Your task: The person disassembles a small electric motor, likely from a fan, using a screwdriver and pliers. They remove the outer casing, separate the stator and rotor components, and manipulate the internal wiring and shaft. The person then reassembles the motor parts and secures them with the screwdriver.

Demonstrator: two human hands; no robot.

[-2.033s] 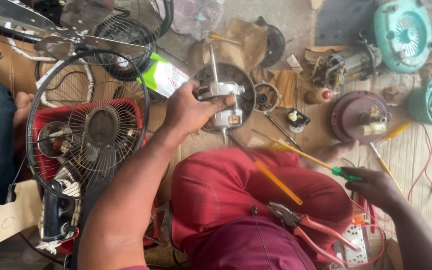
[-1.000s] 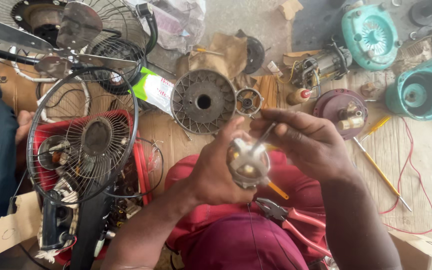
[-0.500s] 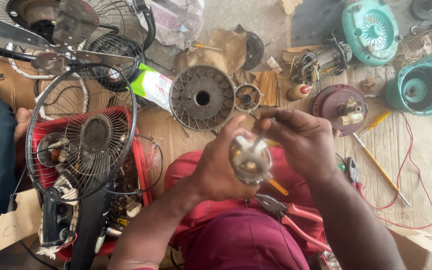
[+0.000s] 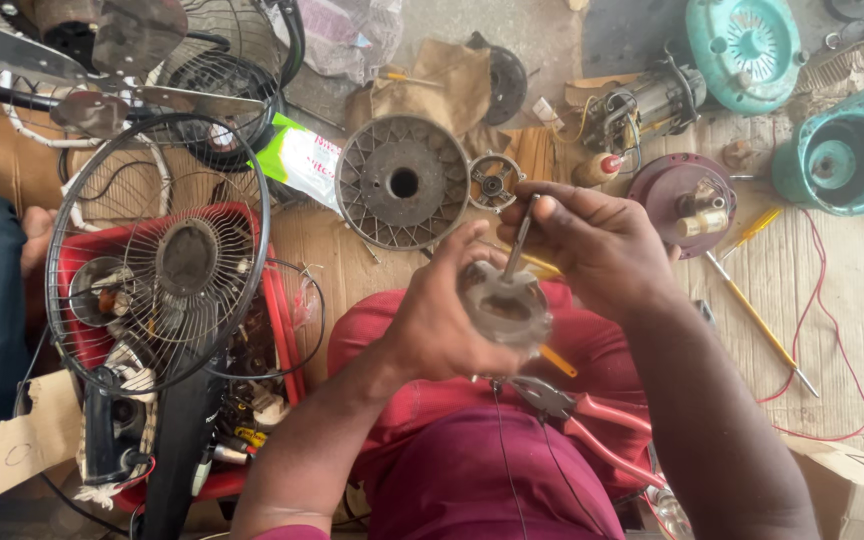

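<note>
Left hand: the left hand [image 4: 442, 320] is curled around a round grey metal motor core with a steel shaft [image 4: 505, 305], gripping it from the left side over the lap, above the red trousers [image 4: 472, 440].

Right hand: the right hand [image 4: 592, 245] is pinched on the thin steel shaft [image 4: 519, 240], thumb and fingertips pressed together near its upper end.

Change in the last two seconds: the motor core is no longer held down on the floor beside the ribbed disc, as two seconds ago; it is now raised to the lap. The right hand, then resting far right near the yellow-handled screwdriver, is now brought onto the shaft.

Change in the last half second: little is altered; the grip is kept and the core is tilted slightly, the shaft pointing up and to the right.

Meaning: the work is judged to have passed from fetching to close handling of the shaft, probably turning or pulling it.

Floor, centre: a round grey ribbed metal disc with a centre hole [image 4: 402, 182] is left lying free, with a small round bearing bracket [image 4: 493, 182] just beside it.

Floor, right edge: a maroon round motor cap [image 4: 677, 200] and a teal round motor housing [image 4: 837, 155] are seen.

Lap: red-handled pliers [image 4: 592, 420] are lying under the forearms.

Floor, left: a wire-caged table fan [image 4: 162, 260] is lying on a red tray.
</note>
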